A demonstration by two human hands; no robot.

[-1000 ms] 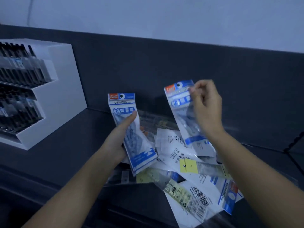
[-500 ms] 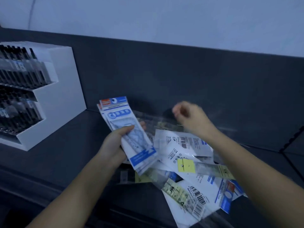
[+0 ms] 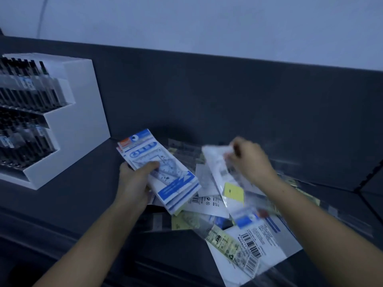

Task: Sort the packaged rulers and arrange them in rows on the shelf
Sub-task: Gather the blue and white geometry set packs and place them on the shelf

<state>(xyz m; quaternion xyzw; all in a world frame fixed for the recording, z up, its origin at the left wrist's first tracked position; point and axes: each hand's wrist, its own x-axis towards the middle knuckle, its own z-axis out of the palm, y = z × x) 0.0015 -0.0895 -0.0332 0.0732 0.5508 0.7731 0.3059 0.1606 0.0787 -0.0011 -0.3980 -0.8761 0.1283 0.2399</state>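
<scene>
1. The blue-fronted stack [image 3: 165, 175] of packaged rulers sits at centre frame, gripped by the left hand [image 3: 132, 183]. The thumb is clamped across its face and the fingers are hidden behind. The glossy sleeves fan apart at their lower end, so one could slide out and drop back among the unsorted ones.
2. Right of centre, the right hand [image 3: 252, 162] pinches the top edge of a white-backed package [image 3: 217, 168] (blurred, so the exact grip is hard to read). A thin pinch on slick film may slip, or drag a neighbouring package along.
3. This package shows its back, so it could be misjudged and join the wrong stack.
4. The loose pile [image 3: 255, 239] at lower right seems to reach past the front edge of the shelf [image 3: 78, 204]. Tugging from it could tip packages off.
</scene>
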